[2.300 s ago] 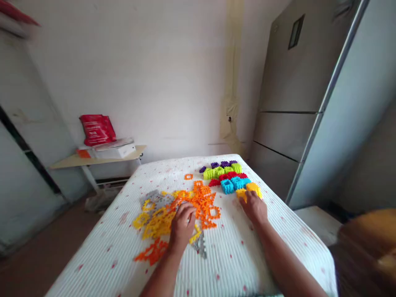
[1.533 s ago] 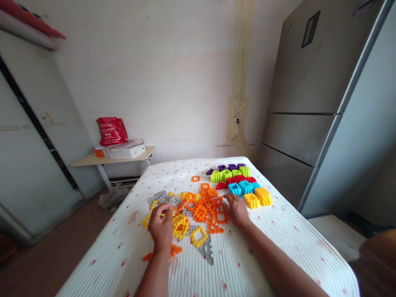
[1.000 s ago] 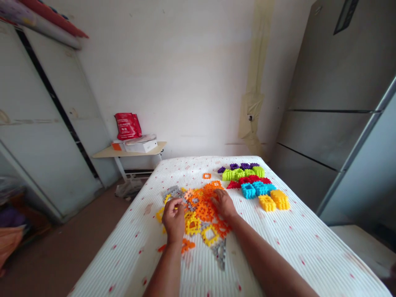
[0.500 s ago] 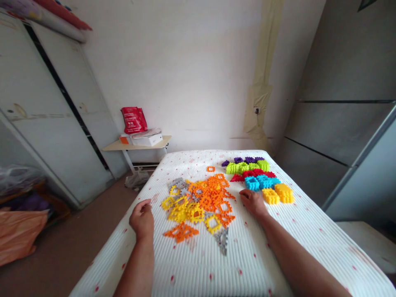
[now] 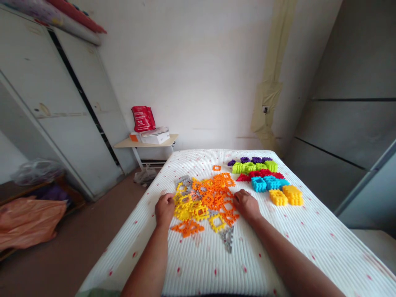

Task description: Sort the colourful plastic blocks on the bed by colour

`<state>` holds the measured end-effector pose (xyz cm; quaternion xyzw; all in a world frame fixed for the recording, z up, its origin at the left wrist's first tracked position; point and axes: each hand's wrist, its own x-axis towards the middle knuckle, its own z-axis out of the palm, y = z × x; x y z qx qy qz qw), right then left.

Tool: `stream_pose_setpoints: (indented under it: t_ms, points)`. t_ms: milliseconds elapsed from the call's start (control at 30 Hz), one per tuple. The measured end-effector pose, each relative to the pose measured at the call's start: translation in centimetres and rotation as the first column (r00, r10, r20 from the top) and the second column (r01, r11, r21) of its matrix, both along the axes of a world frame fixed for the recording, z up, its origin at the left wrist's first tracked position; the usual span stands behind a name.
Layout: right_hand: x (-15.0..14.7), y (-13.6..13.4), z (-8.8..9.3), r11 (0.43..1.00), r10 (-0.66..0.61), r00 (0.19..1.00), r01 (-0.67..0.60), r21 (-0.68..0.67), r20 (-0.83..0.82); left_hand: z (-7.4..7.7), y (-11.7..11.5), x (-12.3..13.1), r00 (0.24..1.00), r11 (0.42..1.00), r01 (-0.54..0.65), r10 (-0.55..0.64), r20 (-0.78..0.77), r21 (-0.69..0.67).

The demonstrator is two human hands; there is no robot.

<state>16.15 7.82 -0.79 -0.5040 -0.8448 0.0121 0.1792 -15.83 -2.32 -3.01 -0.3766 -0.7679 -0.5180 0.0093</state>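
Observation:
A loose pile of flat plastic pieces point(image 5: 206, 198), orange, yellow and grey, lies on the white bedspread point(image 5: 272, 247). My left hand point(image 5: 164, 208) rests at the pile's left edge, fingers curled against the yellow pieces. At the pile's right edge my right hand point(image 5: 246, 203) touches the orange pieces with curled fingers. What either hand holds, if anything, is hidden. Beyond the right hand stand rows of built cubes: yellow point(image 5: 286, 196), blue point(image 5: 266, 182), red point(image 5: 258, 175), green point(image 5: 255, 167) and purple point(image 5: 250, 159).
A grey triangle piece point(image 5: 228, 239) lies near the front of the pile, and one orange square point(image 5: 216, 168) lies apart behind it. A small side table point(image 5: 145, 142) with a red bag point(image 5: 143, 118) stands by the wall. Wardrobe doors point(image 5: 46, 111) are at left, a grey cabinet point(image 5: 349, 119) at right.
The camera turned left. My left hand moved right, from the bare bedspread onto the pile's left edge. My right hand stayed at the pile's right edge.

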Motion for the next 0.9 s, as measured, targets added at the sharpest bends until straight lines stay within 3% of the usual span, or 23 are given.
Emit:
stream_pose_setpoints:
  t_ms: [167, 467, 667, 900]
  points:
    - [0.2, 0.7, -0.4, 0.997, -0.011, 0.992, 0.002, -0.073, -0.126, -0.1, 0.1, 0.0, 0.999, 0.999, 0.034, -0.034, -0.012, -0.022]
    - [1.6, 1.6, -1.2, 0.997, -0.025, 0.949, 0.002, -0.075, -0.314, -0.1, 0.0, -0.5, 0.999, 0.999, -0.022, 0.021, 0.049, 0.026]
    - [0.9, 1.7, -0.4, 1.0, 0.021, 0.948, -0.025, -0.008, -0.319, 0.5, -0.2, -0.1, 0.994, 0.997, -0.055, 0.049, 0.098, 0.061]
    - [-2.5, 2.9, 1.1, 0.999, 0.049, 0.972, -0.046, 0.018, -0.23, 0.9, -0.5, 0.0, 0.991, 0.993, -0.07, 0.058, 0.124, 0.097]
